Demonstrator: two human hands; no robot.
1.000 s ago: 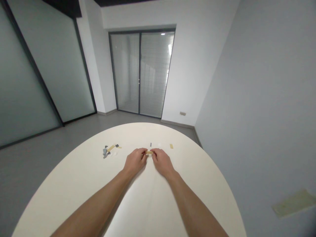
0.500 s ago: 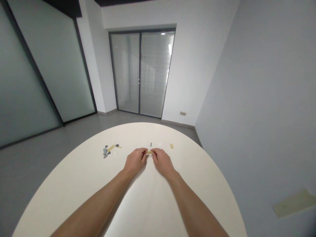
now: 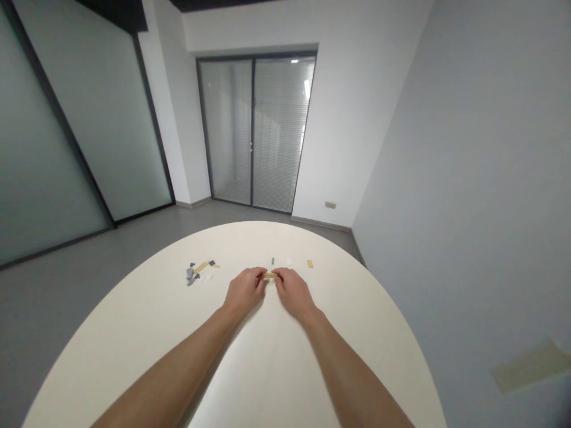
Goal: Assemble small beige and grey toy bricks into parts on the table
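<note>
Between my two hands is a small tan toy building brick piece (image 3: 270,275), held just above or on the white table. My left hand (image 3: 245,291) pinches its left end, with a bit of dark red showing by the fingers. On the other end, the fingers of my right hand (image 3: 292,289) are closed. Much of the piece is hidden by the fingertips. Just beyond the hands lies a small grey piece (image 3: 273,261). A flat tan piece (image 3: 310,263) rests to the right, and a faint white piece (image 3: 289,261) sits between those two.
A loose cluster of small pieces lies at the left, among them a long tan piece (image 3: 201,267), a grey piece (image 3: 190,273) and a black piece (image 3: 212,263). The round white table (image 3: 147,333) curves away at its far edge; grey floor and walls surround it.
</note>
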